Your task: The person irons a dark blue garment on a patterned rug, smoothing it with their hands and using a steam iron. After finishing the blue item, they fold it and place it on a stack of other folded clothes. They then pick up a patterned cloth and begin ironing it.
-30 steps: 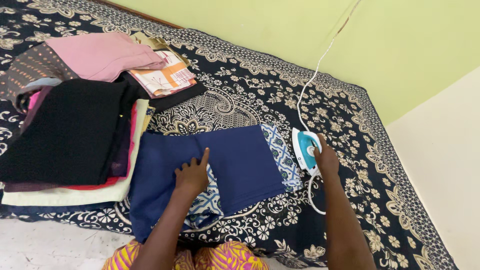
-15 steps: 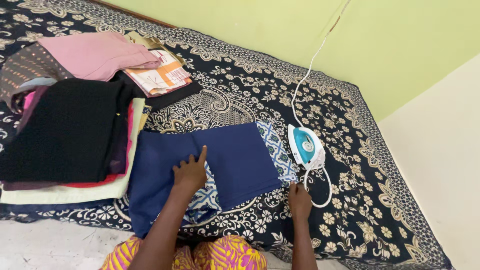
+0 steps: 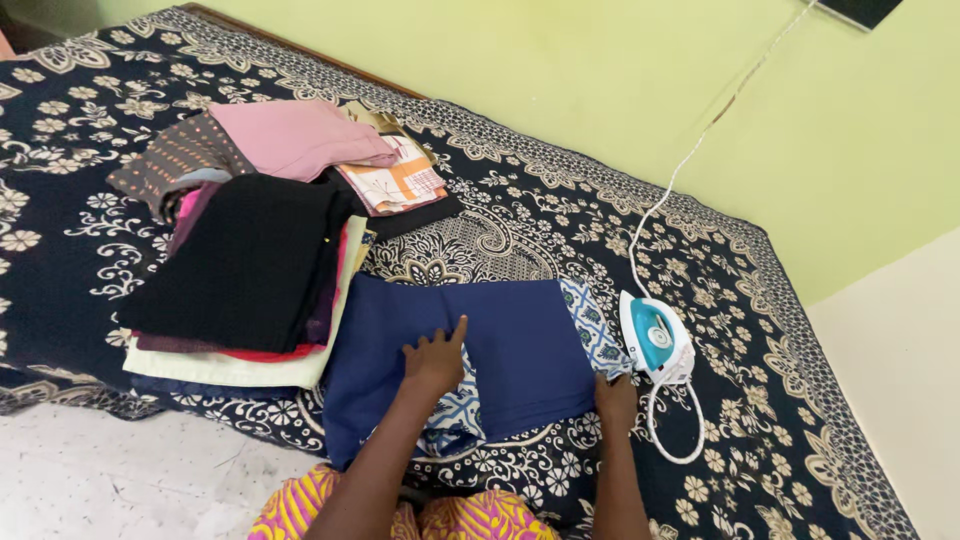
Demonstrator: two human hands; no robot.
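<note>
A folded navy blue cloth [image 3: 520, 345] with a blue-and-white patterned lining lies on the dark floral bedspread [image 3: 560, 220]. My left hand [image 3: 435, 362] rests flat on its middle, fingers apart. My right hand [image 3: 615, 398] grips the cloth's near right corner, beside the patterned edge. A teal and white electric iron [image 3: 655, 338] stands just right of the cloth, untouched, its white cord looping on the bedspread.
A stack of folded clothes [image 3: 240, 270] topped by black cloth lies left of the navy cloth. Pink cloth [image 3: 300, 138] and orange patterned cloth [image 3: 395, 180] sit behind it. The iron's cord [image 3: 700, 150] runs up the green wall. White floor lies at bottom left.
My right hand let go of the iron and came back to the navy cloth's right corner. The iron stays standing. My left hand stayed on the cloth. The view shifted left.
</note>
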